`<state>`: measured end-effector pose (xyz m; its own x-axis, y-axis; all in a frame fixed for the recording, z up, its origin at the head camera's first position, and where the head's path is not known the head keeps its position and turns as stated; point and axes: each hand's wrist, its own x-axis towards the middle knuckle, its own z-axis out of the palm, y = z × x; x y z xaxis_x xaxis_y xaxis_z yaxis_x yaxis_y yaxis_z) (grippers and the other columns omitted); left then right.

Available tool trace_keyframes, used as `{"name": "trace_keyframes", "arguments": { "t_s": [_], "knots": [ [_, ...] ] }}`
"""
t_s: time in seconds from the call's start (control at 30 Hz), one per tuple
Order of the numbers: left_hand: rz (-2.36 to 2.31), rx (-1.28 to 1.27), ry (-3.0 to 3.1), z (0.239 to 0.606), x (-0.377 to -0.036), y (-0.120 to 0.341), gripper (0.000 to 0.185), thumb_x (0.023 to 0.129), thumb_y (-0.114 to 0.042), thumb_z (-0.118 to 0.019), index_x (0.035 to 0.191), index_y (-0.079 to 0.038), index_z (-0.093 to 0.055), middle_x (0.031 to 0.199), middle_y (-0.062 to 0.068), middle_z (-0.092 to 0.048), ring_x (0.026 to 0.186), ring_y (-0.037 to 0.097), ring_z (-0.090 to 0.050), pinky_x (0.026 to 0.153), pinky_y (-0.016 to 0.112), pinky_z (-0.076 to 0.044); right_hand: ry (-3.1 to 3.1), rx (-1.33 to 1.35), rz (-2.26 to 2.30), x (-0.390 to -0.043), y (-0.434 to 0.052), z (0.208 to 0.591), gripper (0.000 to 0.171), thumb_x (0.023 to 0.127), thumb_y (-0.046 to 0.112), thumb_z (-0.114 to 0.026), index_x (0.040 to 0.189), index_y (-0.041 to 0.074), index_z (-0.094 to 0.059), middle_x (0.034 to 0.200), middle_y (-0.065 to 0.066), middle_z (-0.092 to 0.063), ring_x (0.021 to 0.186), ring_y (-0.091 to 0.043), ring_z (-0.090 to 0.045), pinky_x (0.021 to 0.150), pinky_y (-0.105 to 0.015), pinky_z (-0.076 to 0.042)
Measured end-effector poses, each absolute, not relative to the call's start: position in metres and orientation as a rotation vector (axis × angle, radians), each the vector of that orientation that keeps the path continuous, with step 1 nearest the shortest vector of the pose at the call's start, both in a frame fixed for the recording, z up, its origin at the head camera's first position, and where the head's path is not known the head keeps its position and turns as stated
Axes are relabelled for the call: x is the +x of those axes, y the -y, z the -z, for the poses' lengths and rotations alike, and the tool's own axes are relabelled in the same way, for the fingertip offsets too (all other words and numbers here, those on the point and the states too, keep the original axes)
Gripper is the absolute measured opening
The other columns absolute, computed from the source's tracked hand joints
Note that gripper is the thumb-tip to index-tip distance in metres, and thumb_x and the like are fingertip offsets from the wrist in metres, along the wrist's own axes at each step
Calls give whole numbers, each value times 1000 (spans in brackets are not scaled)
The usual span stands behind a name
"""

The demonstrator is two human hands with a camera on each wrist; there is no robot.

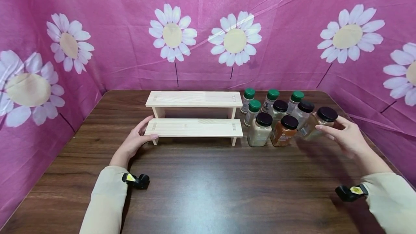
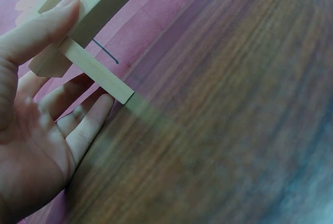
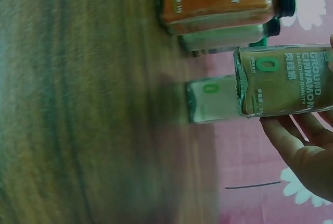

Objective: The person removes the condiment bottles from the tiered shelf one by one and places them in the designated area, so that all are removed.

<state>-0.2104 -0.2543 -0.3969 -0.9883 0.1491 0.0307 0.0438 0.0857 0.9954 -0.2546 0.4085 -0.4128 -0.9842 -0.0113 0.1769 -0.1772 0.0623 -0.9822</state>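
Observation:
A two-tier light wooden rack [image 1: 194,128] stands at the middle of the table. My left hand [image 1: 134,143] grips the left end of its lower tier, with the thumb over the board's edge and the fingers around the side leg [image 2: 99,72]. At the right, my right hand [image 1: 349,138] holds a black-lidded glass jar of ground cinnamon [image 3: 283,81] by its sides. The jar is tilted, its base raised off the table in the right wrist view. Just left of it stand a jar of orange-red powder [image 1: 283,133] and a jar of pale powder [image 1: 259,133], both black-lidded.
Behind the front jars stand two more black-lidded jars [image 1: 302,114] and several small green-lidded spice bottles [image 1: 248,100], right of the rack. The dark wooden table [image 1: 201,183] ends at a pink flowered cloth [image 1: 201,71] at the back and sides.

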Motion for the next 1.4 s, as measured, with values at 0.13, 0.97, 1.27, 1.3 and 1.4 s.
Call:
{"name": "trace_keyframes", "arguments": {
  "t_s": [0.13,0.97,1.27,1.3,1.4],
  "knots": [
    [-2060,196,-2259,397,-210,254,76,76,-1,-62,137,-6,-17,129,18,-31,101,10,-42,80,19,-37,2200,160,-2075,-246,-396,409,47,76,-5,-61,120,4,-49,87,-1,-60,75,-4,-56,59,-20,-47],
    [-2082,188,-2230,393,-210,253,74,77,1,-61,137,-6,-18,127,18,-32,98,10,-43,78,19,-39,2143,156,-2220,-232,-369,407,42,73,0,-66,113,12,-57,89,3,-63,77,-5,-58,59,-21,-48],
    [-2077,170,-2219,390,-208,251,74,78,3,-59,138,-7,-16,129,20,-29,98,9,-43,79,19,-38,2143,86,-2215,-231,-366,408,43,73,-2,-65,113,12,-57,85,3,-63,73,-6,-58,58,-21,-47],
    [-2079,172,-2216,390,-207,251,74,78,3,-58,138,-7,-16,129,20,-30,98,9,-43,79,19,-38,2143,82,-2217,-231,-366,408,43,73,-1,-66,113,12,-57,85,3,-62,73,-6,-58,58,-20,-47],
    [-2087,179,-2209,390,-207,251,74,78,3,-58,138,-7,-16,129,20,-29,97,9,-43,79,19,-39,2132,75,-2234,-231,-366,408,45,72,-1,-67,113,12,-57,85,3,-62,73,-6,-58,58,-20,-47]
  ]
}}
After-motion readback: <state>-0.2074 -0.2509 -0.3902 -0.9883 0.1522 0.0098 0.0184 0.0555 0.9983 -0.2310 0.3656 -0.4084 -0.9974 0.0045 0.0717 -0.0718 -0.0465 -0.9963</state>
